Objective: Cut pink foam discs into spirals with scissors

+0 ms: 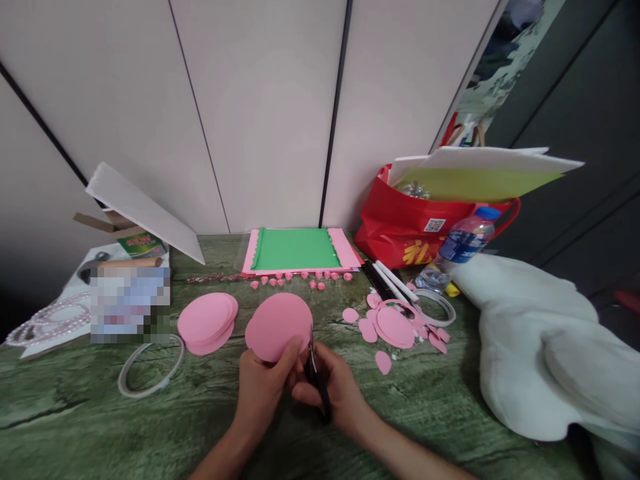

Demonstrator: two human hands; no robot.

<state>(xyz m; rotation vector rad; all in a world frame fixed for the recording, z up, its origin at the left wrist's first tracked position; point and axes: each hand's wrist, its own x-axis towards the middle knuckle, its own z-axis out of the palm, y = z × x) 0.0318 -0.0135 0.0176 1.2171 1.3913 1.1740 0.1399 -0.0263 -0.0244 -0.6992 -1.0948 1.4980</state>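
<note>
Between thumb and fingers my left hand [267, 380] grips a pink paper circle [278, 323], held up over the table. My right hand [335, 387] is closed around the black handles of a pair of scissors [316, 377]. The blades point away from me and lie along the circle's right edge. To the left rests a stack of pink paper circles [206, 322]. On the right are pink paper scraps [369, 330], small cut pieces and a thin pink ring around a disc [394, 325].
Behind my hands lie small pink rolled pieces [304, 275] and green and pink sheets [297, 249]. Tape rolls [150, 367] flank the work. A red bag [385, 230], a plastic bottle [463, 247], pens [393, 283] and a white plush-like object [530, 347] occupy the right. Left are bead strands [50, 323].
</note>
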